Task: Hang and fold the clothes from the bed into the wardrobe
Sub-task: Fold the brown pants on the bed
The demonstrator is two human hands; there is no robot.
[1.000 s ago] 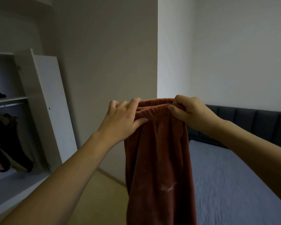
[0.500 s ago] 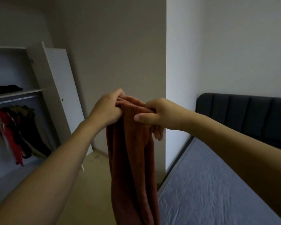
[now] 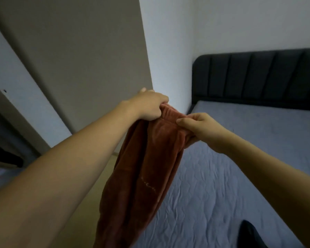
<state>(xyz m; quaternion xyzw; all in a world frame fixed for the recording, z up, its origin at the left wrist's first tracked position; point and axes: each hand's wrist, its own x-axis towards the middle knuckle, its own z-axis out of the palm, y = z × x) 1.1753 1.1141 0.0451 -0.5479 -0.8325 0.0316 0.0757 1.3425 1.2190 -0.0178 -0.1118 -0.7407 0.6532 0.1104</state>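
The bed, with its grey quilted cover and dark padded headboard, fills the right of the view; a dark item lies near its near edge. Over the bed's left edge, above the strip of floor between it and the wall, hang the rust-red velour trousers, in the air and clear of the mattress. Their long axis runs from the bunched waistband down toward the lower frame edge. The left hand grips the waistband's far end with curled fingers; the right hand pinches the near end, thumb on top. Both hands are at the garment's top, close together. The wardrobe is barely in view at the far left, so the left arm seems nearer it.
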